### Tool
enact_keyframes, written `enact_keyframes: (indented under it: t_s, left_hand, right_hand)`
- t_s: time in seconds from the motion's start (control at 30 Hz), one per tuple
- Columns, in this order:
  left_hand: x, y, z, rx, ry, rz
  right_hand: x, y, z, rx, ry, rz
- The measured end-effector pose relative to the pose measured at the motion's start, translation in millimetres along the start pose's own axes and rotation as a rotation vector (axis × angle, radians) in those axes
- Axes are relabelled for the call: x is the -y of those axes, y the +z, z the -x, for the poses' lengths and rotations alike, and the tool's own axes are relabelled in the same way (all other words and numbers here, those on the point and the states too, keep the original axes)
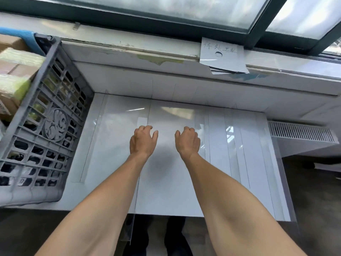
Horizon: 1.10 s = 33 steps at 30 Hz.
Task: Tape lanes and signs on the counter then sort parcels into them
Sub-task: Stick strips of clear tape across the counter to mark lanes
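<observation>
Both my hands hover over the middle of the white counter [114, 145]. My left hand [142, 141] has loosely curled fingers and holds nothing that I can see. My right hand [187, 140] is about a hand's width to its right, fingers curled downward, also holding nothing visible. Pale tape strips [236, 154] run front to back across the counter's right half, and one strip [88, 145] runs along the left side. A handwritten paper sign [221, 54] hangs from the window ledge at the back right. Parcels [13, 80] fill a grey plastic crate [51, 130] at the left.
The crate stands on the counter's left end, its lattice wall close to my left forearm. A window frame [166, 24] and ledge run along the back. A radiator grille [299, 132] lies beyond the counter's right edge. Dark floor and my feet show below the front edge.
</observation>
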State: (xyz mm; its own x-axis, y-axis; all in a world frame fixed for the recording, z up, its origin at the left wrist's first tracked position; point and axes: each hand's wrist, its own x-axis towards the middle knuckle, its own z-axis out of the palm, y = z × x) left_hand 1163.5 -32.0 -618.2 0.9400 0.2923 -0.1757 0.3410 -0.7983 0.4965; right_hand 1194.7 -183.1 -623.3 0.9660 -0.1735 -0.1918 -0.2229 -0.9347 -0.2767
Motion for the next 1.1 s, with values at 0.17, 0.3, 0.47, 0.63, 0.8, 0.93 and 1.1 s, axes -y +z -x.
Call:
enact_keyframes:
  t_s: [0.17, 0.3, 0.47, 0.63, 0.8, 0.93, 1.1]
  left_hand:
    - [-34.2, 22.3, 3.5, 0.041, 0.062, -0.029]
    - [-47.0, 41.0, 10.2, 0.065, 0.066, -0.080]
    - [-49.0, 55.6, 14.2, 0.101, 0.041, -0.117]
    - [-47.6, 61.0, 13.0, 0.120, 0.024, -0.144]
    - [-46.6, 61.2, 11.6, 0.133, 0.013, -0.164]
    - [-43.2, 60.3, 11.1, 0.148, 0.002, -0.179]
    - [-39.0, 59.1, 9.0, 0.150, -0.006, -0.186]
  right_hand:
    - [-50.7, -11.8, -0.1, -0.091, -0.032, 0.102]
    - [-96.2, -20.0, -3.6, -0.055, 0.172, 0.161]
    - [-127.5, -11.3, -8.3, 0.090, 0.263, 0.124]
    - [-127.4, -5.6, -11.6, 0.068, 0.278, 0.020]
    - [-126.2, -0.7, -12.5, 0.082, 0.234, 0.027]
    - [-119.8, -0.9, -9.9, 0.108, 0.207, 0.034]
    - [-107.1, 1.6, -8.9, 0.120, 0.186, 0.023]
